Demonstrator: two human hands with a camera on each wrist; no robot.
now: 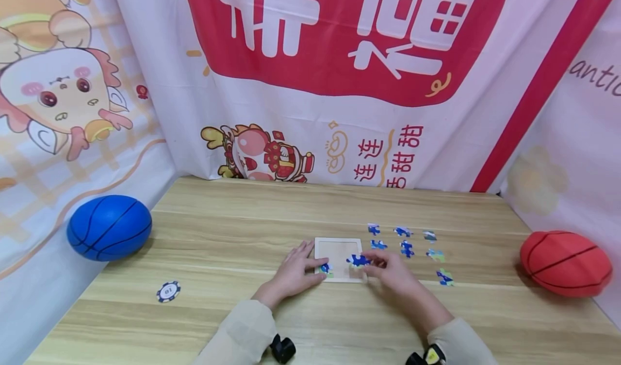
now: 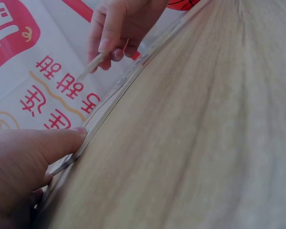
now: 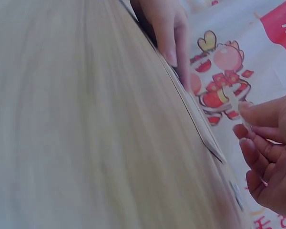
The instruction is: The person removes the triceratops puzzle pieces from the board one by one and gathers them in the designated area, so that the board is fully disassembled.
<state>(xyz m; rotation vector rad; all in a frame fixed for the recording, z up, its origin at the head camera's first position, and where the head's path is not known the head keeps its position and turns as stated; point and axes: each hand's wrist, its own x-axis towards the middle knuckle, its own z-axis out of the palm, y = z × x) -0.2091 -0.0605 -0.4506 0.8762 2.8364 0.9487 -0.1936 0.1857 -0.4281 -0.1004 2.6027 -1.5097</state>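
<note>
My right hand (image 1: 394, 272) pinches a blue jigsaw puzzle piece (image 1: 358, 260) between thumb and fingers, above the right part of a shallow puzzle tray (image 1: 339, 240) with a pale rim. In the right wrist view the piece (image 3: 234, 106) appears edge-on, raised off the tray. At the tray's left side lies my left hand (image 1: 295, 273), its fingers extended and its thumb and index finger touching the rim. Another blue and green puzzle piece (image 1: 325, 268) sits in the tray's lower left corner, beside those fingertips. The left wrist view shows the left thumb (image 2: 62, 143) on the tray's edge.
Several loose puzzle pieces (image 1: 406, 248) are spread on the wooden table (image 1: 233, 219) right of the tray. A poker chip (image 1: 168, 291) lies at the left. A blue ball (image 1: 109, 228) and a red ball (image 1: 565, 263) stand near the side edges. Printed cloth hangs behind.
</note>
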